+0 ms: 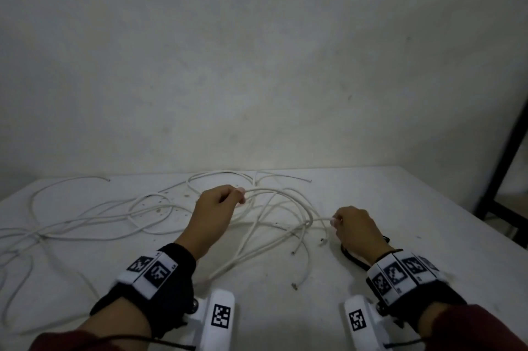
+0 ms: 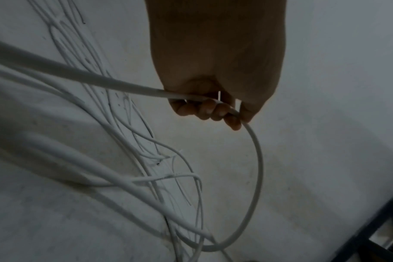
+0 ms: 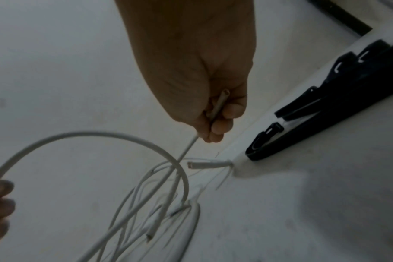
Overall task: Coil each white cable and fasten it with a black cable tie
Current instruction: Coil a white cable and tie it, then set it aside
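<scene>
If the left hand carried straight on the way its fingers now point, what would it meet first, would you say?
The left hand points right and slightly away, gripping a white cable. Straight on lies that cable's raised arc, then bare table. The right hand sits nearer the person, probably off that line, though depth is unclear.

Obstacles: loose white cables [image 1: 85, 219] strewn across table [image 1: 400, 208] left and centre; black cable ties [image 3: 303, 113] near right. Bare passage: far-right table.

In the head view the right hand [image 1: 355, 229] hid most of the black cable ties [image 1: 353, 258]. The white cables [image 1: 85, 219] ran off the desk's [image 1: 371, 196] left edge, their tangled strands impossible to separate.
</scene>
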